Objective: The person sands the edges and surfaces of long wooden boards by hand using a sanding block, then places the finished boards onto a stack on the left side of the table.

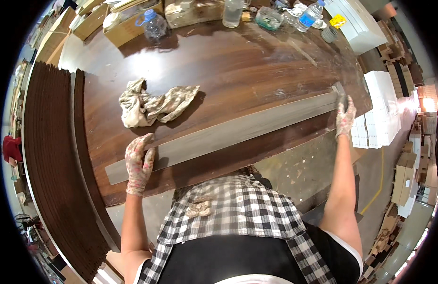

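Observation:
A long, narrow grey board lies slantwise on the brown worktable, its right end farther from me. My left hand, in a patterned, stained glove, rests over the board near its left end, thumb spread from the fingers. At the right end is my right hand, gloved alike, its fingers stretched out along the board's end. A small grey piece shows just beyond those fingertips; whether it belongs to the board I cannot tell. Behind the board lies a crumpled, stained cloth.
Tall stacked dark brown panels line the table's left side. A blue-capped jug, a water bottle, a glass jar and cardboard boxes stand along the far edge. White stacked pieces are at the right, beyond the table.

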{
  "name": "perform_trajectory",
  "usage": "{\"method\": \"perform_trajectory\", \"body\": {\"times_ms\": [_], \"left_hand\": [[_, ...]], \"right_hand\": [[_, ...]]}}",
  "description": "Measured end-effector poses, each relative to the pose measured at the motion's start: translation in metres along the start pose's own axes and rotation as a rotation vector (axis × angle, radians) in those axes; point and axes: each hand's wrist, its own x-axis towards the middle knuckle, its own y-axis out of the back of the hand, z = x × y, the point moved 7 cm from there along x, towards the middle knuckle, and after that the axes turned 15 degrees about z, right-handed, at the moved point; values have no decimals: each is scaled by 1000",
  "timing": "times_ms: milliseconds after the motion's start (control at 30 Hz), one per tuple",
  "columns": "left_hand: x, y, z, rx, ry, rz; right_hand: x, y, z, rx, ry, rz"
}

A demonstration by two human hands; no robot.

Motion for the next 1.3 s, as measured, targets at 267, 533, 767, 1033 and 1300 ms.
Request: {"method": "perform_trajectory", "body": {"times_ms": [267,533,767,1033,1300], "left_hand": [[18,-80,93,266,-177,-377],[31,-62,106,428,-261,-293],[-9,-74,100,307,-220,-157],[-24,-62,99,183,-291,95],[-68,-54,84,-150,-319,-85]], "right_hand": [[5,-19,-109,538,75,43],[-68,17,-224,802,458,-32],[-106,0,-194,842,150,-171],[-134,1,-336,779,718,-862],[-264,12,-528,941,1143,-975]]}}
